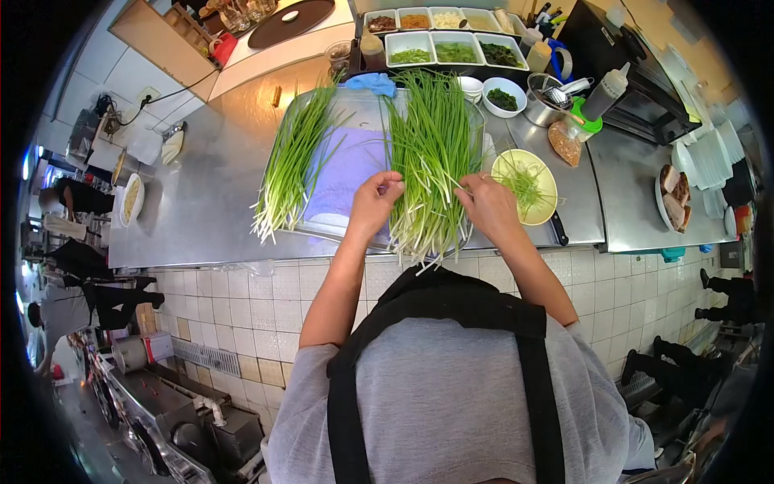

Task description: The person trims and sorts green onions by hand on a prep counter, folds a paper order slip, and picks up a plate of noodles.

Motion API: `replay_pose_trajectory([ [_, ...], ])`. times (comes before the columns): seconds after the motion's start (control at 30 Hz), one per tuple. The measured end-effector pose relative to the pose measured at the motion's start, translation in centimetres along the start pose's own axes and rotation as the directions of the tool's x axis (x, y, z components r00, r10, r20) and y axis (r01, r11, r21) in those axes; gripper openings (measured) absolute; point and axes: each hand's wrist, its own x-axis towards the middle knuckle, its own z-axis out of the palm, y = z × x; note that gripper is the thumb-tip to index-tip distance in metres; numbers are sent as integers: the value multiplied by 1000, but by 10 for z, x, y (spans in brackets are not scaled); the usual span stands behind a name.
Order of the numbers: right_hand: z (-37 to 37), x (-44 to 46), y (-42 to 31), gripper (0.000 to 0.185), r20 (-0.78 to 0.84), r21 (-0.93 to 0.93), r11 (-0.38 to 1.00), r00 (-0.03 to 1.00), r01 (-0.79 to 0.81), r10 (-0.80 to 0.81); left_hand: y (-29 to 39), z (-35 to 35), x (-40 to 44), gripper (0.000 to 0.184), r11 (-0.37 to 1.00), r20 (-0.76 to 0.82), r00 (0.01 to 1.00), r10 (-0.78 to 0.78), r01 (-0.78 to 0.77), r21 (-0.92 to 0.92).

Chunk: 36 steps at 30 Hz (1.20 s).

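A large heap of long green chives (pixel 435 137) lies on a metal tray (pixel 270 173), its pale ends toward me. To the left on the tray is a smaller chive heap (pixel 300 153), with a purple sheet (pixel 347 169) between the two. My left hand (pixel 376 206) is at the large heap's left edge, fingers curled in a pinch; what they hold is too small to make out. At the right edge, my right hand (pixel 492 208) pinches chive stems. Beside it stands a yellow bowl (pixel 549 181) with thin green pieces (pixel 522 187).
A knife (pixel 559 229) lies right of the yellow bowl, near the counter's front edge. Behind the tray are a blue cloth (pixel 371 84), a bowl of chopped greens (pixel 501 99) and white ingredient containers (pixel 409 55). Sliced meat (pixel 674 194) sits far right; other people stand at both sides.
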Motion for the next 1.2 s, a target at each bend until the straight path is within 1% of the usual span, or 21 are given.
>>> replay_pose_trajectory([
  [0.03, 3, 3, 2, 14, 41, -15, 1000, 999, 6, -5, 2, 6, -2, 34, 1000, -19, 1000, -23, 22, -20],
  [0.13, 8, 6, 14, 14, 35, 181, 983, 999, -13, 7, -7, 21, 13, 44, 988, -64, 993, 102, -94, 126],
  [0.2, -4, 1, 18, 14, 57, 344, 928, 990, -139, 127, -2, 28, 16, 45, 891, 14, 951, 310, -296, 344],
  [0.23, -12, -2, 19, 15, 70, 420, 885, 980, -199, 187, 7, 33, 17, 46, 809, 72, 911, 406, -394, 436],
  [0.3, -22, -14, 31, 16, 100, 581, 755, 948, -303, 303, 24, 39, 13, 45, 761, 192, 884, 426, -465, 452],
  [0.37, -34, -28, 37, 17, 151, 724, 580, 906, -373, 395, 35, 42, 13, 41, 720, 287, 851, 439, -525, 453],
  [0.43, -55, -42, 31, 16, 216, 837, 369, 863, -404, 456, 33, 36, 17, 35, 737, 267, 874, 406, -486, 470],
  [0.47, -54, -50, 34, 15, 190, 858, 346, 860, -379, 473, 33, 36, 18, 33, 744, 257, 885, 389, -466, 478],
  [0.57, -62, -65, 29, 15, 169, 903, 267, 850, -336, 498, 75, 39, -7, 24, 597, 143, 872, 468, -431, 676],
  [0.6, -62, -68, 27, 15, 143, 897, 299, 855, -325, 499, 80, 45, -13, 18, 520, 102, 769, 631, -517, 680],
  [0.63, -62, -71, 24, 14, 117, 890, 332, 859, -314, 497, 81, 51, -18, 17, 662, 110, 821, 560, -523, 536],
  [0.67, -62, -73, 20, 14, 93, 881, 363, 864, -303, 495, 81, 58, -24, 17, 782, 134, 865, 484, -496, 377],
  [0.7, -61, -75, 16, 13, 51, 862, 418, 869, -287, 492, 81, 65, -28, 18, 875, 172, 897, 406, -436, 208],
  [0.77, -58, -79, 7, 12, -32, 812, 526, 880, -253, 474, 79, 76, -35, 21, 967, 331, 915, 231, -254, 28],
  [0.83, -52, -85, 4, 11, -53, 777, 578, 890, -248, 454, 78, 86, -39, 25, 994, 501, 862, 76, -24, -110],
  [0.87, -49, -88, 1, 11, -72, 766, 601, 899, -228, 433, 80, 91, -37, 27, 960, 503, 862, 68, 80, -267],
  [0.97, -46, -94, -4, 10, -92, 755, 630, 921, -183, 379, 95, 93, -28, 28, 806, 477, 879, -21, 298, -512],
  [1.03, -43, -97, -4, 9, -112, 749, 645, 931, -151, 349, 101, 94, -25, 25, 842, 462, 887, 10, 241, -483],
  [1.1, -50, -98, -3, 11, -50, 740, 643, 937, -199, 347, 111, 96, -26, 24, 874, 460, 887, 45, 188, -447],
  [1.13, -54, -98, -4, 12, -18, 736, 639, 938, -223, 347, 116, 97, -27, 22, 871, 460, 885, 69, 171, -461],
  [1.2, -62, -91, -4, 13, -102, 659, 742, 964, -118, 244, 118, 100, -28, 22, 899, 450, 882, 138, 79, -431],
])
